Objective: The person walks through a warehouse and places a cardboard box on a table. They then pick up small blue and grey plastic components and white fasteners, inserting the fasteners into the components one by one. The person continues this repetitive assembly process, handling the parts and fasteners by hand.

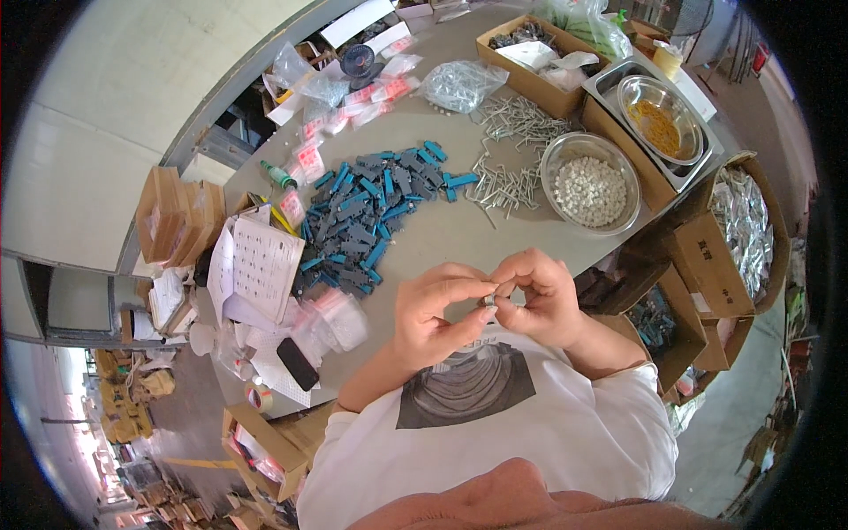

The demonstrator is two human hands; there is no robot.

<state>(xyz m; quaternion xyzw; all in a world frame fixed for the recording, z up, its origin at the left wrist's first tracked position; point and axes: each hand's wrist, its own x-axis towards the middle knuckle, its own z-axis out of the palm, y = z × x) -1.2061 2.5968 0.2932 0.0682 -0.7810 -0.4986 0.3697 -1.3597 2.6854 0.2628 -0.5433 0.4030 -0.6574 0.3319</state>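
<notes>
In front of my chest, at the table's near edge, my left hand [433, 316] and my right hand [546, 296] meet. Between their pinched thumbs and fingertips is a small grey, metallic-looking part [488, 302]. Fingers cover much of it, so its exact kind cannot be made out. Beyond my left hand spreads a heap of blue and dark grey plastic pieces [364, 216]. Bent metal rods [512, 172] lie loose farther off to the right. Beside them stands a round metal bowl [633, 193] holding many small white pieces [587, 190].
At left lie a printed sheet [261, 265], clear bags [336, 320], a black phone [298, 364] and a tape roll [259, 397]. A metal bowl of yellow bits [652, 124] and a cardboard box [539, 75] stand at far right. More open boxes [707, 265] crowd my right side.
</notes>
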